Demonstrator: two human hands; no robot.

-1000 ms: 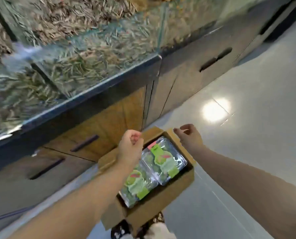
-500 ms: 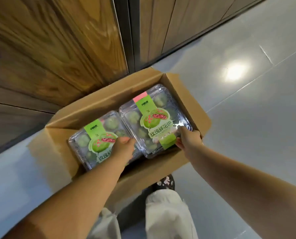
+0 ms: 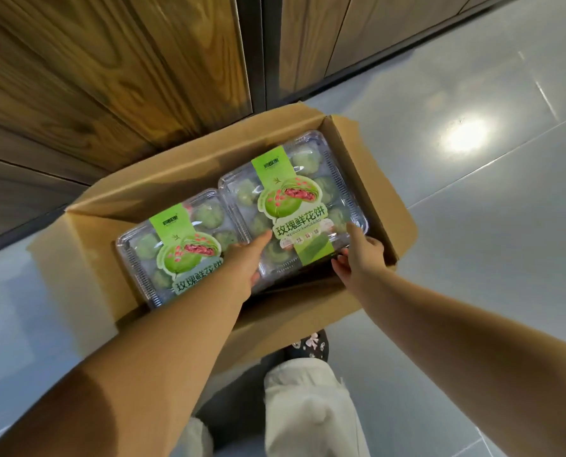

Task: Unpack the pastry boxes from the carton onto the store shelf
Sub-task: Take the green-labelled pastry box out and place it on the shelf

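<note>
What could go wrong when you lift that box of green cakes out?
The left hand and right hand hold the right pastry box only by its near corners, so the clear plastic might bend or slip. It lies right beside the left pastry box and could drag it, or snag the carton wall.

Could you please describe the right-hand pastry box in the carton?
The right-hand pastry box is a clear plastic clamshell with ribbed edges and a green label band, holding round green pastries. It lies in the carton beside a matching box. The left hand and right hand grip its near edge, thumbs on top.
</note>
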